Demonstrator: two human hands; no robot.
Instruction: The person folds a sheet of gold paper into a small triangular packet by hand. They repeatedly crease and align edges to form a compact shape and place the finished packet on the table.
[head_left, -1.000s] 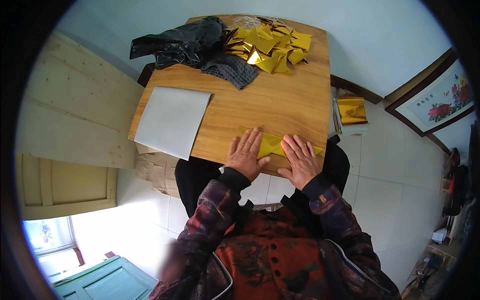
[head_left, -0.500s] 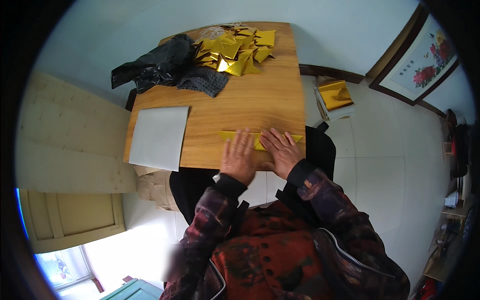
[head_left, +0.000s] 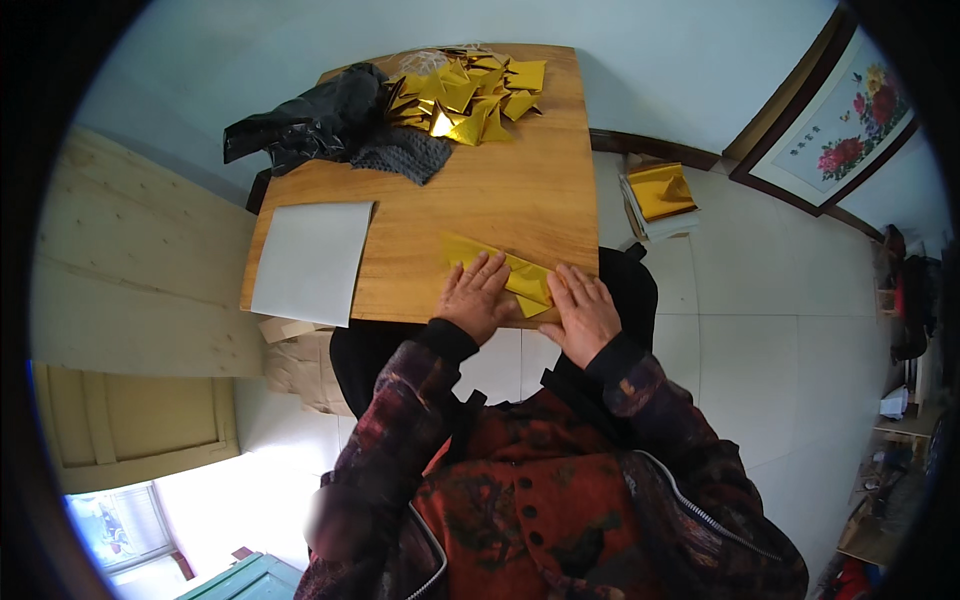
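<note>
A folded strip of gold paper [head_left: 525, 279] lies slantwise near the front right edge of the wooden table [head_left: 480, 210]. A pointed flap of it sticks out toward me between my hands. My left hand [head_left: 477, 297] rests on the strip's left and middle part, fingers stretched and slightly spread. At the strip's right end is my right hand [head_left: 586, 315], its fingers extended against the paper and its thumb apart from them. Part of the strip is hidden under my left fingers.
Folded gold paper pieces [head_left: 465, 95] are heaped at the far end, beside a black plastic bag [head_left: 310, 120] and dark textured material [head_left: 405, 153]. A grey-white sheet [head_left: 312, 255] lies at left, overhanging the front edge. Gold sheets [head_left: 662, 192] top a stack on the floor.
The gold strip has turned, its right end now nearer me, and a flap shows at its front. My right hand has shifted slightly right and nearer me, farther from my left.
</note>
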